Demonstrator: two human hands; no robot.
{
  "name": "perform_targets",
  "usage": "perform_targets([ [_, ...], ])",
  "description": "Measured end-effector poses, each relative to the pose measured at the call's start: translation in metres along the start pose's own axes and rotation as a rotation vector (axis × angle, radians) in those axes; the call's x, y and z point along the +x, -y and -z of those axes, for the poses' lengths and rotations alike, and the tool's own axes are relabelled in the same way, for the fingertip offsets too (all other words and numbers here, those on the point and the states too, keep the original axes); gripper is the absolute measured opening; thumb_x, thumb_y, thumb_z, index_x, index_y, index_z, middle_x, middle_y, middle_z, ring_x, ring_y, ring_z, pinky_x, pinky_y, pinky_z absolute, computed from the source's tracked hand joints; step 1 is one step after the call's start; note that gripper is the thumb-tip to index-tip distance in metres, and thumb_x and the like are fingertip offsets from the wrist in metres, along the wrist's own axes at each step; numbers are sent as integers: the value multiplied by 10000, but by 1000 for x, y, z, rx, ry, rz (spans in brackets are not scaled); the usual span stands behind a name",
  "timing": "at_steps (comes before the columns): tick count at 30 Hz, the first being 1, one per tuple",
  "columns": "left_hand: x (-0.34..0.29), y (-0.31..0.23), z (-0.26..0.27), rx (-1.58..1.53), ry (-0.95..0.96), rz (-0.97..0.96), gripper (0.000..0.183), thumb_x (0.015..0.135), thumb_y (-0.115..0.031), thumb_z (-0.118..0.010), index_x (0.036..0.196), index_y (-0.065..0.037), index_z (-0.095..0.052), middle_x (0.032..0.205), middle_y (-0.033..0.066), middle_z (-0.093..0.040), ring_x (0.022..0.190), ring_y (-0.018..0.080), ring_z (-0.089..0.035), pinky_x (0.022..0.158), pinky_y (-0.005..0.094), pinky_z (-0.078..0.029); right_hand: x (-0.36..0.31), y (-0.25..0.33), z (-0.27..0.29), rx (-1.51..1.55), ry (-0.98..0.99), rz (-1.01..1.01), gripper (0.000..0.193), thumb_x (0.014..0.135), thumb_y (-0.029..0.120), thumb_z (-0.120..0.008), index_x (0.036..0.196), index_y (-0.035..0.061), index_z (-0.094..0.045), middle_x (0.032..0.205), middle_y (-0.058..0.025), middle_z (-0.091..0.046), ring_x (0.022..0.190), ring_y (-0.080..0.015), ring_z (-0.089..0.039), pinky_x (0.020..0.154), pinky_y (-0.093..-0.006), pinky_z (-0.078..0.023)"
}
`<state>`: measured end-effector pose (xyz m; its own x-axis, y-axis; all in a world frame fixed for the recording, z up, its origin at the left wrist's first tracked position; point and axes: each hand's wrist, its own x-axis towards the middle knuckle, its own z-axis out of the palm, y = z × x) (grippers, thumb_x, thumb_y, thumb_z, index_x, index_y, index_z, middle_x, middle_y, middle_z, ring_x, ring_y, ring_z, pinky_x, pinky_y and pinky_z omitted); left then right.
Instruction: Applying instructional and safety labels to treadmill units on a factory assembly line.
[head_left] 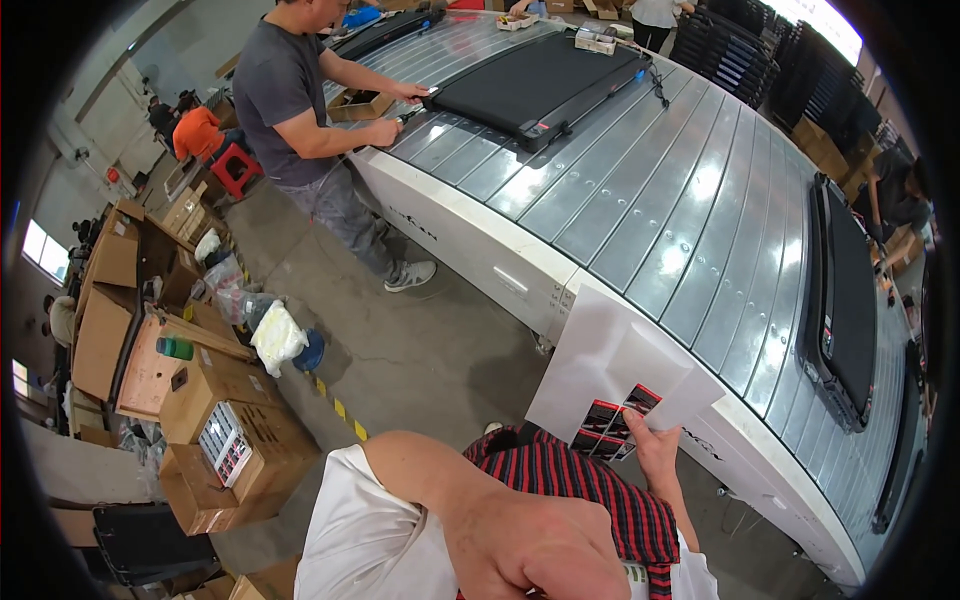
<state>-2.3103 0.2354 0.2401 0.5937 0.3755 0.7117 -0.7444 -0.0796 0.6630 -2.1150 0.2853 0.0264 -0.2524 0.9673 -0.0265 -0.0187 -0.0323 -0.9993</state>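
Note:
My right hand (pixel 655 440) grips a white label sheet (pixel 590 350) by its lower right part, thumb on top. Red and black labels (pixel 603 430) sit on the lower part of the sheet, and the rest is bare white. The sheet is held up beside the white side of a roller conveyor (pixel 690 240), covering part of its edge. My left hand (pixel 545 550) is bent in front of my chest, very near the camera, with its fingers curled. Whatever those fingers hold, if anything, is hidden.
Black treadmill-like machines (pixel 545 85) lie on the conveyor, another (pixel 840 310) at its right. A co-worker (pixel 300 130) works with a tool at the far left side. Open cardboard boxes (pixel 240 440) stand at my left, near a stool with white wrap (pixel 278 337).

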Motion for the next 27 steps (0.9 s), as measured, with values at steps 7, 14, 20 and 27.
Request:
perform_targets([
  [7,-7,10,-6,65,-9,-28,85,809,-88,-578,857,-21,-557,682,66,-572,538,224,-557,427,287,-398,1,2,-2,-56,-24,-19,237,756,61,-637,971,-14,-573,885,-55,-605,786,-123,-549,710,-260,-440],
  [14,-14,10,-4,70,1,-8,101,803,-99,-587,863,-22,-561,688,66,-575,552,231,-561,445,288,-409,0,-2,-2,-49,-44,-19,224,754,58,-639,956,-17,-577,846,-46,-606,752,-118,-548,674,-253,-445],
  [20,-15,1,0,54,38,88,109,799,-110,-592,842,-12,-571,685,71,-574,561,232,-564,457,289,-415,1,2,-7,-67,-54,-2,236,755,58,-638,967,-20,-569,870,-53,-602,770,-118,-545,691,-257,-439],
  [27,-19,-7,3,85,53,45,98,798,-102,-585,836,-13,-571,691,79,-574,577,236,-572,463,293,-423,2,3,-14,-67,-42,-20,239,757,53,-634,975,-21,-566,879,-55,-602,781,-123,-547,711,-258,-435],
])
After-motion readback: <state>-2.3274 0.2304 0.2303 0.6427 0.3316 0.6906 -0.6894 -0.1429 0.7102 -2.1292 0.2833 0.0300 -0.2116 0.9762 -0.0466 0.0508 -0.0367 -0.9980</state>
